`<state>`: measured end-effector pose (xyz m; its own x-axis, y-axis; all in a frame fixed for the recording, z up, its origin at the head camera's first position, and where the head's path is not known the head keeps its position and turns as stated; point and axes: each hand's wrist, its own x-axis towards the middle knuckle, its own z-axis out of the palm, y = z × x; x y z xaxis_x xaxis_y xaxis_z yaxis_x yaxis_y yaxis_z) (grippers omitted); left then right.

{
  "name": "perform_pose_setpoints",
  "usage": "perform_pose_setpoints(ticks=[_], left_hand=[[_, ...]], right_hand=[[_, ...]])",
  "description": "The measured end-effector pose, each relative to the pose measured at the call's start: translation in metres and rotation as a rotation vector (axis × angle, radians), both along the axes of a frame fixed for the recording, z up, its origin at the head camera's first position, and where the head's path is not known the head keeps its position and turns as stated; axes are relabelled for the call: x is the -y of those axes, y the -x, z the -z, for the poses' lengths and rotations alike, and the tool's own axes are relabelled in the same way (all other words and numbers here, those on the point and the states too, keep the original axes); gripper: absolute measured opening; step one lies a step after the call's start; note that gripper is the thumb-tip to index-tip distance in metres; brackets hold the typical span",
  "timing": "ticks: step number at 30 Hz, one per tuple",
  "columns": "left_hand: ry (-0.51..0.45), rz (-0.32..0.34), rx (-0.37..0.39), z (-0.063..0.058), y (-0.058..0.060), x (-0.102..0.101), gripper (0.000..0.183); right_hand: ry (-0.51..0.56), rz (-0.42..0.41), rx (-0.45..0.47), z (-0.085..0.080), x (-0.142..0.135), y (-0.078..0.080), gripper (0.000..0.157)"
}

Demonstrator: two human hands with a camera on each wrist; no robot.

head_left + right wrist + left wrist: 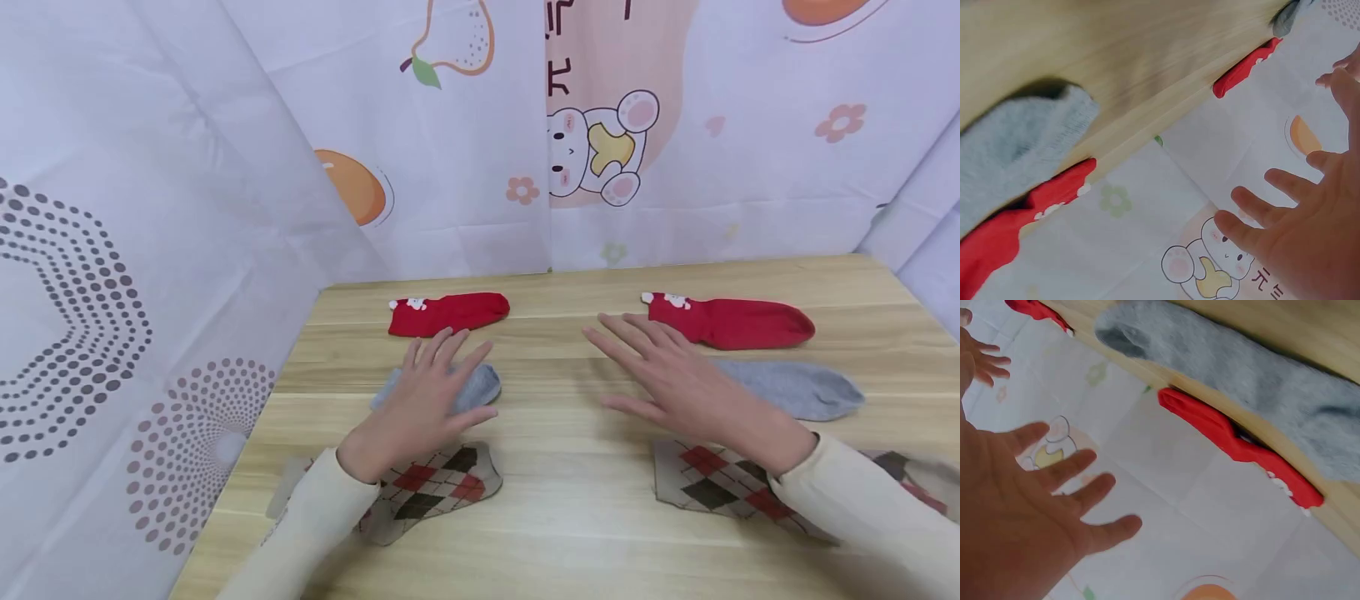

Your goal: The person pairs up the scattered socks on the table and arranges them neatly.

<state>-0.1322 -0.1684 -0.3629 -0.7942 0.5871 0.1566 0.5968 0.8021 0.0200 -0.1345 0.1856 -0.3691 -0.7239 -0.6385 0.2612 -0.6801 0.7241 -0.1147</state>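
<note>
My left hand (pixel 420 404), fingers spread and straight, is over a grey sock (pixel 480 387) on the left and partly hides it. My right hand (pixel 678 379) is likewise spread, beside the second grey sock (pixel 813 389) and hiding its near end. Both hands hold nothing; the wrist views show them raised off the table. Behind them lie two red socks with white figures at the cuffs, a left one (pixel 468 312) and a right one (pixel 757 325). Two argyle socks, left (pixel 450 483) and right (pixel 708 479), lie nearer me, partly covered by my forearms.
The socks lie in two columns on a light wooden table (pixel 555 517). A white printed cloth (pixel 465 225) hangs along the table's back edge, and another dotted one (pixel 180 250) hangs on the left. More white cloth stands at the right edge.
</note>
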Motion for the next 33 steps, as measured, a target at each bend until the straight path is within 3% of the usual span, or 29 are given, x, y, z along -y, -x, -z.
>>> perform_pose_setpoints(ticks=[15,27,33], left_hand=[[-0.02,-0.022,0.108,0.006,0.024,0.035,0.073],[-0.025,-0.07,0.116,0.007,0.044,0.051,0.06],[-0.062,-0.092,0.124,0.008,0.058,0.062,0.056]], right_hand=[[-0.094,-0.049,0.031,-0.001,0.025,0.025,0.088],[-0.073,-0.108,0.063,0.002,0.042,0.044,0.08],[-0.052,-0.089,0.108,-0.003,0.053,0.058,0.076]])
